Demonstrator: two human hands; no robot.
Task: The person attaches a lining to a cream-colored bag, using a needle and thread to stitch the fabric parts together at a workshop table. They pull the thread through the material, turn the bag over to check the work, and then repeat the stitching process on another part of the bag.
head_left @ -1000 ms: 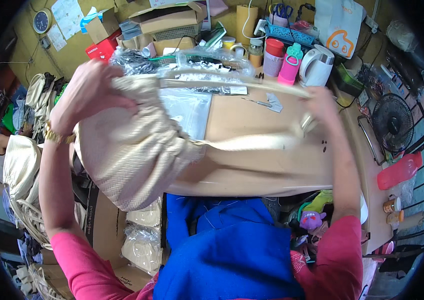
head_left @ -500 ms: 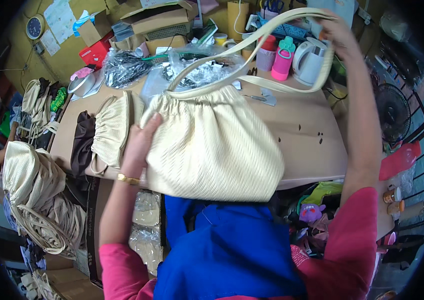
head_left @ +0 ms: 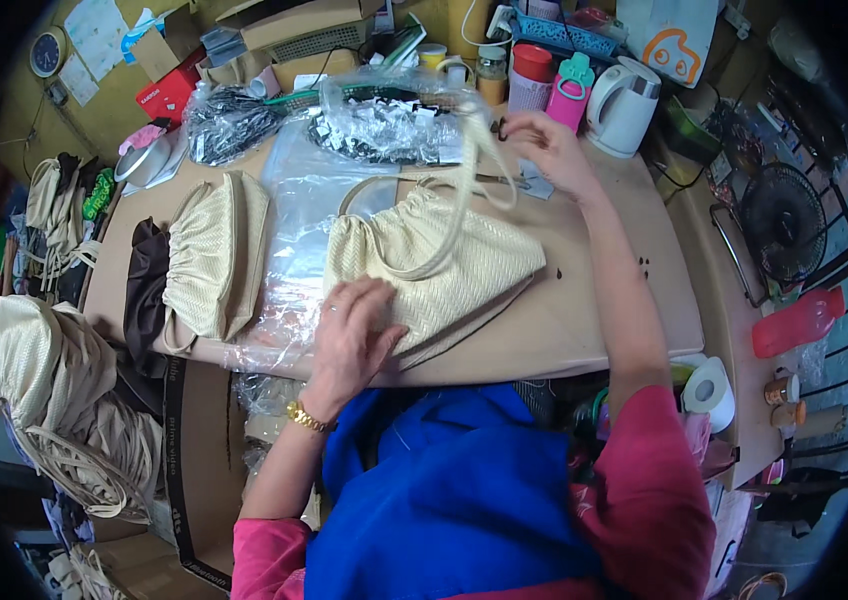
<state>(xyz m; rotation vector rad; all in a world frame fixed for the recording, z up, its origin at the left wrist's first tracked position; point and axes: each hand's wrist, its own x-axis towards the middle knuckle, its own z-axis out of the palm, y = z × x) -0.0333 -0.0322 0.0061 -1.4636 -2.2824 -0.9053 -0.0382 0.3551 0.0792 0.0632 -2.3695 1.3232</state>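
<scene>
A cream handbag [head_left: 464,250] of woven-look material, gathered at its top, lies on the table. Its long strap [head_left: 468,195] loops up above the bag, blurred by motion. My left hand [head_left: 352,325] lies over the bag's near left side with its fingers stretched out. Beyond the bag, my right hand [head_left: 552,152] hovers beside the raised strap. Its fingers are bent and apart, and I see no strap between them. A smaller gathered cream bag [head_left: 206,265] sits to the left on the table, against a dark brown cloth pouch [head_left: 147,285].
Clear plastic sheeting [head_left: 294,220] lies between the bags. Farther back are a bag of labels [head_left: 384,130], a pink bottle [head_left: 569,95] and a white kettle [head_left: 624,105]. A heap of cream bags [head_left: 54,370] hangs at left; a fan [head_left: 784,220] stands at right.
The handbag has come down from the air onto the table. My right hand has lowered and moved left, away from the strap it held up. My left hand has shifted onto the bag.
</scene>
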